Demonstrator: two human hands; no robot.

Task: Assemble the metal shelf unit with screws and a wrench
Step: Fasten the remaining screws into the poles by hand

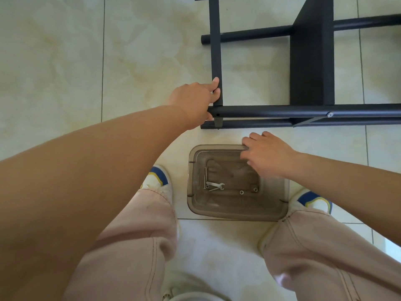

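The black metal shelf unit (310,61) lies on its side on the tiled floor. My left hand (194,101) grips the end of a thin shelf panel (216,51) where it meets a round black post (282,110); an empty screw hole shows in the post just right of my fingers. One silver screw (330,114) sits in the post further right. My right hand (268,154) reaches into a smoky clear plastic box (193,205), its fingers curled over the far rim. Inside lie a small silver wrench (214,185) and loose screws (241,192).
My two legs in pink trousers and white shoes with blue and yellow trim (157,181) stand either side of the box. A second round post (245,35) runs across further back. Pale marbled tiles (65,72) stretch to the left.
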